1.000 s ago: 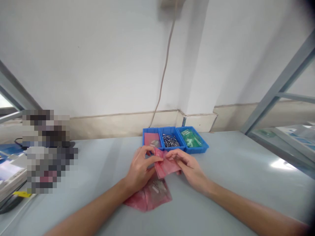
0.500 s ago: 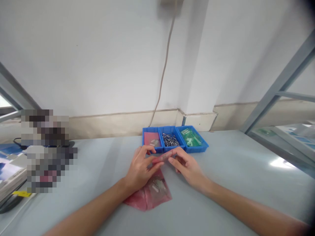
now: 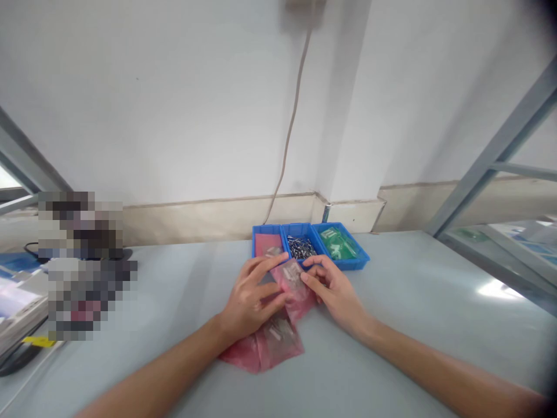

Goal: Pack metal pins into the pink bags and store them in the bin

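Note:
Both hands hold a small pink plastic bag (image 3: 295, 285) with small pale parts inside, just in front of the blue bins. My left hand (image 3: 253, 296) grips its left edge with fingers curled over it. My right hand (image 3: 331, 289) pinches its right edge between thumb and fingers. Below the hands, other pink bags (image 3: 270, 343) with small parts lie flat on the grey table (image 3: 391, 325).
Three blue bins stand against the wall: the left bin (image 3: 265, 242) holds pink bags, the middle bin (image 3: 302, 247) metal pins, the right bin (image 3: 342, 245) green bags. A blurred-out patch and books (image 3: 17, 302) are at left. A metal frame (image 3: 500, 151) rises at right.
The pink bag was held upright, then turned edge-on, and now lies flatter and faces up between both hands. Both hands shifted slightly toward the bins.

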Motion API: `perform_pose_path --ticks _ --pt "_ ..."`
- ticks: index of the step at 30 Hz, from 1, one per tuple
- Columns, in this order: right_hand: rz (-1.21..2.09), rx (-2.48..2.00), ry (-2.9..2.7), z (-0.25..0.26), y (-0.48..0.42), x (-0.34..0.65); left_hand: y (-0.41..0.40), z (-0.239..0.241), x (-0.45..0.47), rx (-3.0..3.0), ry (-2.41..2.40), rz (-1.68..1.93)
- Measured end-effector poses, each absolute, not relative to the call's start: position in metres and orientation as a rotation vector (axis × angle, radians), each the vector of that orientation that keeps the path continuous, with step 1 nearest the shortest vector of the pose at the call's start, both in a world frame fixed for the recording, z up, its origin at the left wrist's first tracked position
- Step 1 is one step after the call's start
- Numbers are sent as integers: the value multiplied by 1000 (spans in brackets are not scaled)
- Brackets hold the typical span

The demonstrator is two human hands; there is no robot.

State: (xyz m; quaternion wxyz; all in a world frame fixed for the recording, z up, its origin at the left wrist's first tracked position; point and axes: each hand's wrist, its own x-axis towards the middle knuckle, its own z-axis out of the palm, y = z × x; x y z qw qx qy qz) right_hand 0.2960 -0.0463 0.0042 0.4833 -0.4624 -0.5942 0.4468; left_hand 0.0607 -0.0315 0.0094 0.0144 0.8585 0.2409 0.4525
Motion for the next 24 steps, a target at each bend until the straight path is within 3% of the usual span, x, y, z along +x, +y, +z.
perform_pose_path --ticks 24 --pt "995 -1075 -1396 4 -51 294 -26 -5 59 2608 861 1356"
